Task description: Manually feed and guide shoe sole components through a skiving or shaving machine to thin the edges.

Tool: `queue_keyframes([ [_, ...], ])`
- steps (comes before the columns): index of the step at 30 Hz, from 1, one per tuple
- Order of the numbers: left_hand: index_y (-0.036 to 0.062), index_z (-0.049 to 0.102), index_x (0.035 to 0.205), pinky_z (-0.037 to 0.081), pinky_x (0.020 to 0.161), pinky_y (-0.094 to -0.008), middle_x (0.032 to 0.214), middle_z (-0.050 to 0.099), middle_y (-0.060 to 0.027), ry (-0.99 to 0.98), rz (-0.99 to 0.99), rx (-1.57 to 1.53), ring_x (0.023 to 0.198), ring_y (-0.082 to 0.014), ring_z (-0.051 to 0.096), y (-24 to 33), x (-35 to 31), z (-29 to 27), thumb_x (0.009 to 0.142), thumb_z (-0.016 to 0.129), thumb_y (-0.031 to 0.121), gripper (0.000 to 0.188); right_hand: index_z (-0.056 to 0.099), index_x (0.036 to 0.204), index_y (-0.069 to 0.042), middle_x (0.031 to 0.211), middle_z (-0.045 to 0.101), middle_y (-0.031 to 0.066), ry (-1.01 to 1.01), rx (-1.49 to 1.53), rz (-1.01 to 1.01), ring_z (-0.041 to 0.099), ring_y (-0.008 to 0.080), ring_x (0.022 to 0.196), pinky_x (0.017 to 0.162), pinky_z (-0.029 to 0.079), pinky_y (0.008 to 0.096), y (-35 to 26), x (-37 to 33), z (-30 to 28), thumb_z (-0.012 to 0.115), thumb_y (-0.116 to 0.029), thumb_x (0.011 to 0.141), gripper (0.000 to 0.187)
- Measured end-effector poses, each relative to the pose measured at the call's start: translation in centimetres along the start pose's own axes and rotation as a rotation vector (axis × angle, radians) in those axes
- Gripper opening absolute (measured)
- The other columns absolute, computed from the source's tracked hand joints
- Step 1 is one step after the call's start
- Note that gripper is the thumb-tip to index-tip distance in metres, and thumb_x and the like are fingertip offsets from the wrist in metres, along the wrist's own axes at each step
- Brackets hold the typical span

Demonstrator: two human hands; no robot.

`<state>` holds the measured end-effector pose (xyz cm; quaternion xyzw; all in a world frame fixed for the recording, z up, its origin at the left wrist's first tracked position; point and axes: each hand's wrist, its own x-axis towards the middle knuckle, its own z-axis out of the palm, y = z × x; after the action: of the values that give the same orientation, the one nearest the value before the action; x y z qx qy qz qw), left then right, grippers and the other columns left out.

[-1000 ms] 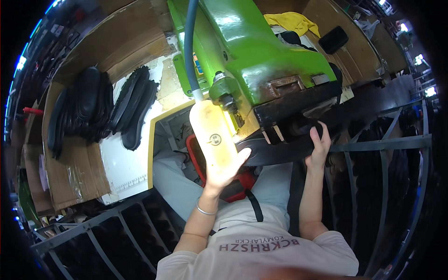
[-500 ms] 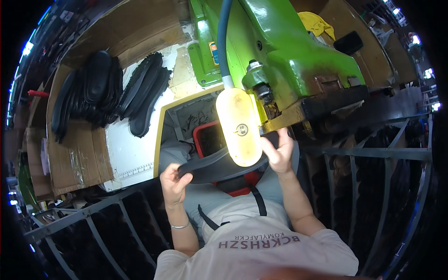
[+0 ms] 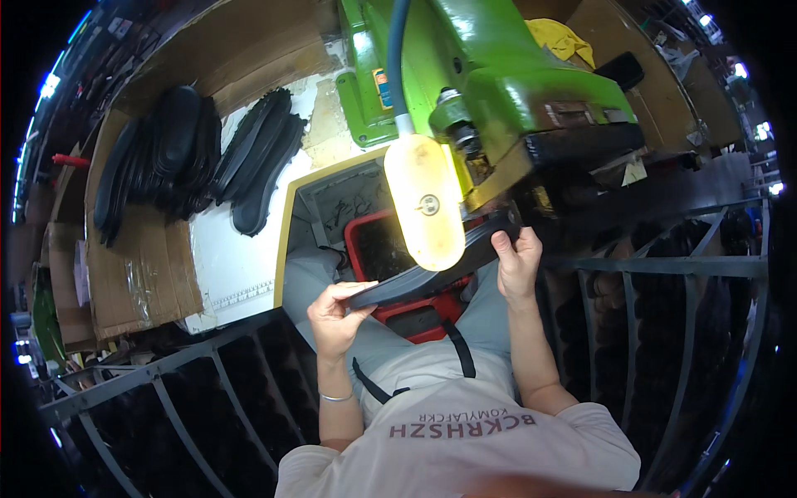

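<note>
A black shoe sole [image 3: 400,287] is stretched between my two hands above my lap, its right end higher than its left. My left hand [image 3: 336,322] pinches the left end between thumb and fingers. At the other end my right hand [image 3: 518,266] grips the sole, close beneath the working head [image 3: 477,166] of a green machine [image 3: 502,87]. An oblong, brightly lit lamp [image 3: 422,220] hangs over the sole and hides part of its upper edge. Whether the sole touches the machine I cannot tell.
Several black soles [image 3: 170,153] lie stacked on the white tabletop [image 3: 224,270] at the left, beside a cardboard box [image 3: 145,286]. Below the table opening sits a red bin [image 3: 355,253]. Metal rack rails [image 3: 664,266] flank me, and a yellow cloth [image 3: 560,40] lies at far right.
The sole has tilted, its right end rising toward the machine head. My left hand has shifted right, and my right hand slightly right. The lamp and machine appear slightly higher in view.
</note>
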<state>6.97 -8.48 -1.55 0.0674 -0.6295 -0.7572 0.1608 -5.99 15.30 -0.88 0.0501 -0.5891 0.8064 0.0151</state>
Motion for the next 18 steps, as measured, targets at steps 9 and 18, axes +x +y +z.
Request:
queue_keyframes([
  [9,-0.004,0.052,0.114,0.051,0.081,-0.0312,0.101,0.061,-0.0099,-0.142,-0.35,-0.332,0.094,-0.0167,0.059,-3.3,2.2,12.8,0.08,0.069,0.004,0.038,0.041,0.126,0.0,0.118,0.051,0.0079,0.389,0.091,-0.077,0.048,0.013,0.106,0.093,0.037,0.0276,0.1,-2.4,0.1,0.056,-0.014,0.09,0.041],
  [18,-0.0024,0.054,0.107,0.05,0.082,-0.0293,0.107,0.058,-0.0136,0.064,0.29,0.639,0.098,-0.0191,0.057,-0.5,7.6,7.4,0.085,0.06,0.004,0.024,0.054,0.113,0.003,0.103,0.062,0.0157,0.487,-0.582,-0.149,0.059,0.0245,0.094,0.084,0.043,0.0349,-6.3,18.4,-17.0,0.059,-0.027,0.087,0.04],
])
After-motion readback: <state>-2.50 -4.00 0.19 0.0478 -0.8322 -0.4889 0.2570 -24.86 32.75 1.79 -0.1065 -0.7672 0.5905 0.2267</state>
